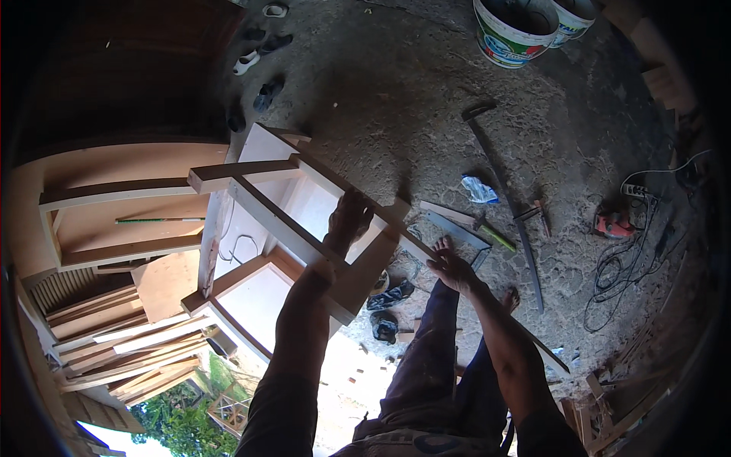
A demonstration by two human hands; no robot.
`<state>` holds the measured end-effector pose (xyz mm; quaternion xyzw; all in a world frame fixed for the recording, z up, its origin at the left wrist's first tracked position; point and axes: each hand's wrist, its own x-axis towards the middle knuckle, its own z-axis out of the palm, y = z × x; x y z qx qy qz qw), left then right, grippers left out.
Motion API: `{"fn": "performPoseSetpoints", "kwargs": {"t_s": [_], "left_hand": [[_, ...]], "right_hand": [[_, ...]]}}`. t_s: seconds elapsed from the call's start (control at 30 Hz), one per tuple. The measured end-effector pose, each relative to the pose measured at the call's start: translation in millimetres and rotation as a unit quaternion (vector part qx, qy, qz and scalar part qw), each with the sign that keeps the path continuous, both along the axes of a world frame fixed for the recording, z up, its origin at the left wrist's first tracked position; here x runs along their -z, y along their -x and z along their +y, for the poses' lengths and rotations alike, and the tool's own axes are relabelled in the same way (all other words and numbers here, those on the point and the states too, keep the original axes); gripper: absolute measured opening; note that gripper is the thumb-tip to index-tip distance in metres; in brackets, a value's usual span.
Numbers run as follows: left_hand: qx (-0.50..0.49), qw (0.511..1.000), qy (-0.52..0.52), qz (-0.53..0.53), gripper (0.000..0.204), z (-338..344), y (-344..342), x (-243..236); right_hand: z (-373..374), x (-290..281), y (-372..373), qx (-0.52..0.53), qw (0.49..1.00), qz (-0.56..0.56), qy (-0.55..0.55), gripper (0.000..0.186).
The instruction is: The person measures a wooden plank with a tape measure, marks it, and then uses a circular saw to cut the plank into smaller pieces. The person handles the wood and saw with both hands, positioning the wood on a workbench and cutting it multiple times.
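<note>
A wooden cabinet frame (263, 206) with pale panels stands in front of me on the left. A long, narrow wooden strip (413, 245) slants across its near right side. My left hand (350, 217) reaches over the frame, its fingers closed round the strip at the frame's edge. Farther along to the right, my right hand (451, 266) grips the same strip, thumb and fingers pressed to it. Part of the strip beyond that hand is hidden by my forearm. Below it on the floor lie a carpenter's square (461, 228) and a green-handled tool (496, 234).
A long bar clamp (502, 179) lies on the rough floor, near a crumpled plastic bag (480, 189). A red power tool (613, 224) and tangled cable (609, 274) are at right. Buckets (512, 38) stand far off; stacked boards (145, 358) fill the left. Shoes (266, 95) lie beyond the frame.
</note>
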<state>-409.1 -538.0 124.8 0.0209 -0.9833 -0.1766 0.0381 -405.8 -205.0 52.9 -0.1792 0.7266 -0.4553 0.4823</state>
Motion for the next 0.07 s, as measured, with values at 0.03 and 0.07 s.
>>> {"fn": "performPoseSetpoints", "kwargs": {"t_s": [0.03,0.07], "left_hand": [[-0.012,0.999,-0.002,-0.049,0.016,-2,-1,2],[-0.009,0.999,-0.012,-0.052,0.016,7,-3,8]], "right_hand": [[-1,3,0,-0.016,1.0,-0.003,-0.025,0.058],[-14,-5,9,-0.06,0.995,-0.02,-0.08,0.06]]}}
